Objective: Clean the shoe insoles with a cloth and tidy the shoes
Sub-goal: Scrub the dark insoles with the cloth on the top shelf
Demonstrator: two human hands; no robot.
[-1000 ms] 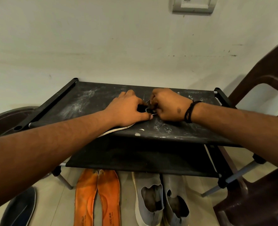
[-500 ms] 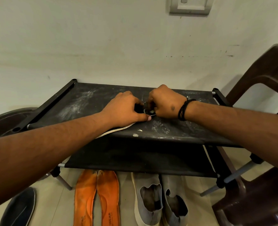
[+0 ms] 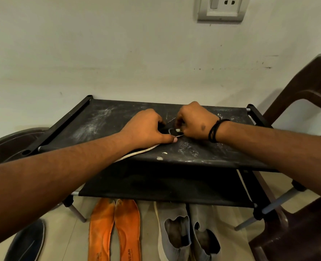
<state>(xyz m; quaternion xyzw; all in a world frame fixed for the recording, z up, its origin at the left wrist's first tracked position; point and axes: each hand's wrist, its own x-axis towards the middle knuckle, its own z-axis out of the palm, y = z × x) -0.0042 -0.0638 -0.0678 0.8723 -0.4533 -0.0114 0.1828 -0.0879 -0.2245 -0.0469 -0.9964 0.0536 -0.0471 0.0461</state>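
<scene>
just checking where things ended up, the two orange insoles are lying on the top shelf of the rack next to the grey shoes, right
Not quite. The head view shows the two orange insoles lying on the floor below the rack, not on its top shelf. They are next to the grey shoes, as you said.

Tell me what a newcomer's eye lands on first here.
Two hands, the left hand and the right hand, meet over a small dark item on the dusty black rack. Below on the floor lie bright orange insoles beside grey shoes. A brown chair stands at right.
</scene>
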